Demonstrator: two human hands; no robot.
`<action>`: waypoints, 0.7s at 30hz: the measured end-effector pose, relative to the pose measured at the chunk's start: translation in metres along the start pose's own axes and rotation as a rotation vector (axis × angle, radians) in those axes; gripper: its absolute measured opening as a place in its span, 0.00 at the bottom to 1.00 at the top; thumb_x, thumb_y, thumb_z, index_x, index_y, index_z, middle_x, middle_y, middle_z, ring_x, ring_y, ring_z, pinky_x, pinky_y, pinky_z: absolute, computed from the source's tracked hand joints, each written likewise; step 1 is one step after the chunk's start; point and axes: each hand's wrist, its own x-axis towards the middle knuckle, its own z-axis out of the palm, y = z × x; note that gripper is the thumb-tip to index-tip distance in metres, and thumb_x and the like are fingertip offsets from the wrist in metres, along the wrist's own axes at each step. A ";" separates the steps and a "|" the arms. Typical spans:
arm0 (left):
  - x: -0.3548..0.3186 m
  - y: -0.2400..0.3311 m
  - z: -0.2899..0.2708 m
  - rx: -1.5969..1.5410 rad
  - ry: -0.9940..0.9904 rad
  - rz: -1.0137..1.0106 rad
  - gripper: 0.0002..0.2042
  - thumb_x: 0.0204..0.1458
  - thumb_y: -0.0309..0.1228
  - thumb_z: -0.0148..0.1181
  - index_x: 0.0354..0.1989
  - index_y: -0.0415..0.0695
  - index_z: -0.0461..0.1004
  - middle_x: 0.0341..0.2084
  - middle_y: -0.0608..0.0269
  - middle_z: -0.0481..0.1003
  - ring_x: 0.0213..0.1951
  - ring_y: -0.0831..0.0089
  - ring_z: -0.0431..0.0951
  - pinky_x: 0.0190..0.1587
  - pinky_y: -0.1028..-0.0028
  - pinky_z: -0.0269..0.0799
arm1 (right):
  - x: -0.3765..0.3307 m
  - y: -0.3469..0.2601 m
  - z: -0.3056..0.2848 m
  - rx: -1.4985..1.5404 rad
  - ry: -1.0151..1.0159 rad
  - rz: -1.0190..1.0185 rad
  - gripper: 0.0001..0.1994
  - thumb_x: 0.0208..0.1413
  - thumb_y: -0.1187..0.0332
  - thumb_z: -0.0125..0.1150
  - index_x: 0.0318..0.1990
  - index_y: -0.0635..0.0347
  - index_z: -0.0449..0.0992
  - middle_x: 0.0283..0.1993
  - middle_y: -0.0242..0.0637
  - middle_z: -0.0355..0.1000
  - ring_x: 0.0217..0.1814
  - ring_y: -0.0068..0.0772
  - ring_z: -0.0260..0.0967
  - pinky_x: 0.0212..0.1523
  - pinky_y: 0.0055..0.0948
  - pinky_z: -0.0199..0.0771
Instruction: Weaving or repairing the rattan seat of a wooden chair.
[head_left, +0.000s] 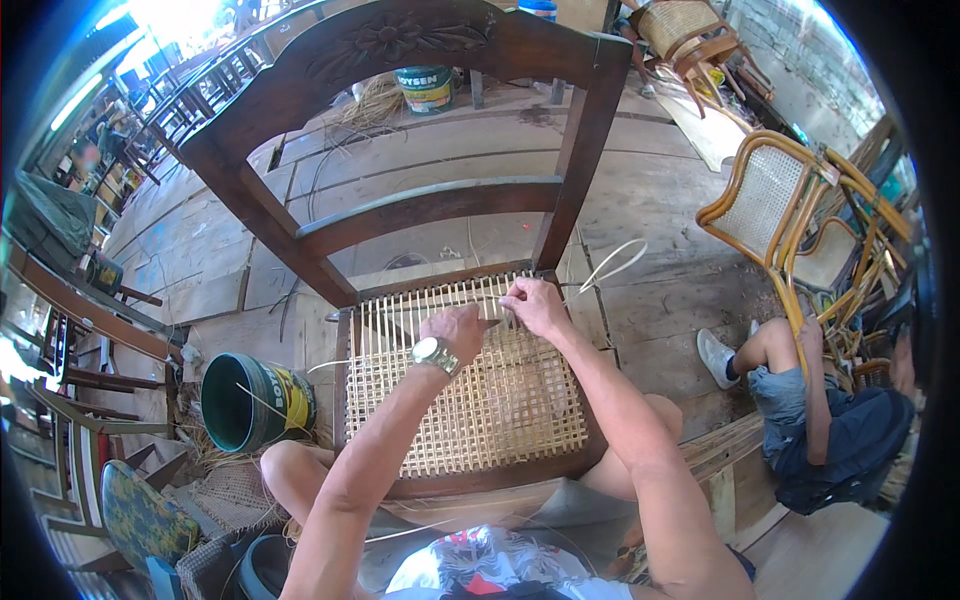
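A dark wooden chair (pixel 440 205) stands in front of me with a partly woven cane seat (pixel 470 400). The near part is woven in an open mesh; the far strip shows only parallel strands. My left hand (pixel 455 330), with a wristwatch, rests on the far part of the seat, fingers closed around a small dark tool. Just right of it, my right hand (pixel 535 305) pinches a thin cane strand (pixel 610 262) at the seat's back right corner. The strand loops away over the floor to the right.
A green bucket (pixel 250 400) with cane strips stands left of the chair. Another person (pixel 810 410) sits at the right beside stacked rattan chairs (pixel 790 215). A paint tub (pixel 427 88) sits behind the chair. Wooden furniture lines the left side.
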 end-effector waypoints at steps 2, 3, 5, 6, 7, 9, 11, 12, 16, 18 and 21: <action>0.005 0.006 -0.002 0.092 -0.060 0.043 0.11 0.58 0.39 0.54 0.38 0.47 0.78 0.33 0.54 0.81 0.39 0.58 0.82 0.40 0.60 0.76 | 0.004 0.003 0.002 -0.026 0.032 0.008 0.14 0.49 0.60 0.70 0.28 0.63 0.77 0.25 0.42 0.75 0.28 0.34 0.74 0.32 0.33 0.72; 0.007 0.010 -0.002 0.144 -0.040 0.074 0.10 0.57 0.38 0.55 0.38 0.48 0.79 0.34 0.54 0.81 0.39 0.60 0.82 0.40 0.62 0.76 | 0.005 0.005 0.002 0.002 0.028 -0.002 0.14 0.48 0.60 0.70 0.27 0.62 0.77 0.25 0.44 0.75 0.28 0.40 0.75 0.32 0.37 0.72; 0.014 0.018 -0.002 0.212 -0.022 0.095 0.10 0.56 0.37 0.55 0.37 0.48 0.80 0.35 0.55 0.81 0.40 0.61 0.83 0.40 0.62 0.77 | 0.006 0.008 0.002 0.021 0.029 -0.008 0.14 0.45 0.59 0.71 0.26 0.60 0.76 0.24 0.45 0.75 0.28 0.46 0.75 0.33 0.41 0.72; 0.017 0.021 -0.002 0.286 -0.031 0.111 0.09 0.55 0.36 0.55 0.37 0.48 0.80 0.36 0.55 0.81 0.40 0.62 0.83 0.39 0.63 0.77 | 0.006 0.009 0.002 0.025 0.022 -0.012 0.14 0.45 0.59 0.71 0.26 0.60 0.76 0.24 0.45 0.75 0.28 0.46 0.75 0.33 0.41 0.72; 0.019 0.023 -0.002 0.267 -0.023 0.100 0.10 0.56 0.37 0.56 0.36 0.48 0.81 0.36 0.56 0.82 0.40 0.62 0.83 0.39 0.64 0.77 | 0.006 0.009 0.003 0.005 0.015 0.005 0.15 0.46 0.58 0.71 0.26 0.61 0.76 0.24 0.44 0.75 0.28 0.42 0.75 0.32 0.38 0.72; 0.020 0.020 0.001 0.158 -0.109 -0.008 0.11 0.57 0.39 0.57 0.37 0.47 0.81 0.36 0.57 0.82 0.39 0.61 0.83 0.39 0.64 0.77 | 0.005 0.010 0.006 -0.015 0.008 0.019 0.15 0.47 0.58 0.71 0.26 0.61 0.76 0.24 0.42 0.75 0.28 0.38 0.74 0.32 0.36 0.72; 0.016 0.008 0.005 -0.103 -0.164 -0.144 0.16 0.56 0.46 0.59 0.37 0.45 0.81 0.32 0.54 0.81 0.35 0.58 0.82 0.38 0.62 0.77 | 0.004 0.009 0.008 -0.015 0.041 0.025 0.14 0.45 0.58 0.70 0.25 0.59 0.76 0.25 0.45 0.75 0.30 0.47 0.75 0.33 0.41 0.73; 0.011 -0.001 0.009 -0.100 -0.196 -0.150 0.16 0.56 0.46 0.59 0.37 0.45 0.81 0.32 0.54 0.81 0.35 0.58 0.82 0.38 0.62 0.77 | 0.004 0.008 0.008 -0.009 0.053 0.021 0.14 0.45 0.58 0.70 0.25 0.59 0.76 0.25 0.45 0.75 0.30 0.47 0.75 0.33 0.41 0.73; -0.002 -0.022 0.029 -0.497 -0.053 -0.125 0.19 0.53 0.49 0.62 0.35 0.44 0.81 0.26 0.51 0.80 0.31 0.54 0.80 0.37 0.59 0.75 | 0.005 0.005 0.007 -0.039 0.024 0.068 0.13 0.45 0.60 0.69 0.24 0.59 0.75 0.25 0.44 0.75 0.31 0.47 0.75 0.35 0.42 0.73; -0.003 -0.024 0.033 -0.438 -0.048 -0.114 0.18 0.55 0.49 0.61 0.36 0.43 0.79 0.21 0.59 0.80 0.25 0.67 0.81 0.30 0.66 0.75 | 0.004 0.004 0.005 -0.023 0.024 0.076 0.12 0.45 0.61 0.68 0.25 0.59 0.75 0.26 0.44 0.75 0.31 0.47 0.75 0.35 0.42 0.73; 0.001 -0.012 0.025 -0.309 -0.050 -0.122 0.16 0.56 0.47 0.59 0.37 0.45 0.79 0.24 0.58 0.80 0.27 0.63 0.81 0.31 0.64 0.74 | 0.003 0.004 0.001 -0.005 0.007 0.055 0.14 0.46 0.60 0.71 0.26 0.61 0.76 0.25 0.41 0.75 0.29 0.36 0.75 0.34 0.37 0.73</action>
